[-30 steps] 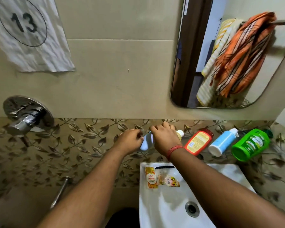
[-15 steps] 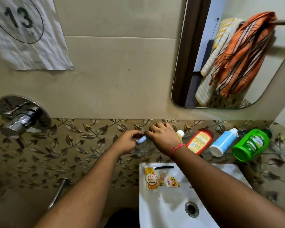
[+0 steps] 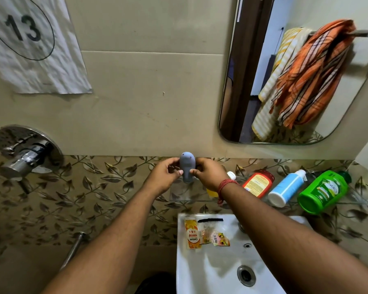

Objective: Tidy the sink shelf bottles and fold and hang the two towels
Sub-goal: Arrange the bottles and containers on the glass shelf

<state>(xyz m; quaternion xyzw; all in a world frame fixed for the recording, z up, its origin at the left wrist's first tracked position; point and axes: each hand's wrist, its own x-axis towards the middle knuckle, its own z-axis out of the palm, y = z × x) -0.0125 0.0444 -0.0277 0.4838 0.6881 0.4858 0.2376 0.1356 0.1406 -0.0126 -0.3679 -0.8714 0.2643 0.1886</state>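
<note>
A small grey-blue bottle (image 3: pixel 187 167) stands upright at the left end of the glass shelf (image 3: pixel 191 195). My left hand (image 3: pixel 165 177) and my right hand (image 3: pixel 208 174) pinch it from either side. Along the shelf to the right lie a yellow bottle with a white cap (image 3: pixel 231 175), mostly hidden by my wrist, a red-orange bottle (image 3: pixel 258 183), a blue bottle (image 3: pixel 286 188) and a green bottle (image 3: pixel 324 190), all on their sides. In the mirror, an orange striped towel (image 3: pixel 312 73) and a yellow striped towel (image 3: pixel 274 81) hang bunched on a rail.
The white sink (image 3: pixel 217 270) lies below the shelf, with an orange sachet (image 3: pixel 192 234), other small packets and a black comb (image 3: pixel 209 220) on its rim. A chrome tap valve (image 3: pixel 27 153) juts from the wall at left. A paper marked 13 (image 3: pixel 30 43) hangs above.
The grey-blue bottle lay tilted between my hands; now it stands upright on the shelf's left end, higher against the wall. Both hands moved up with it.
</note>
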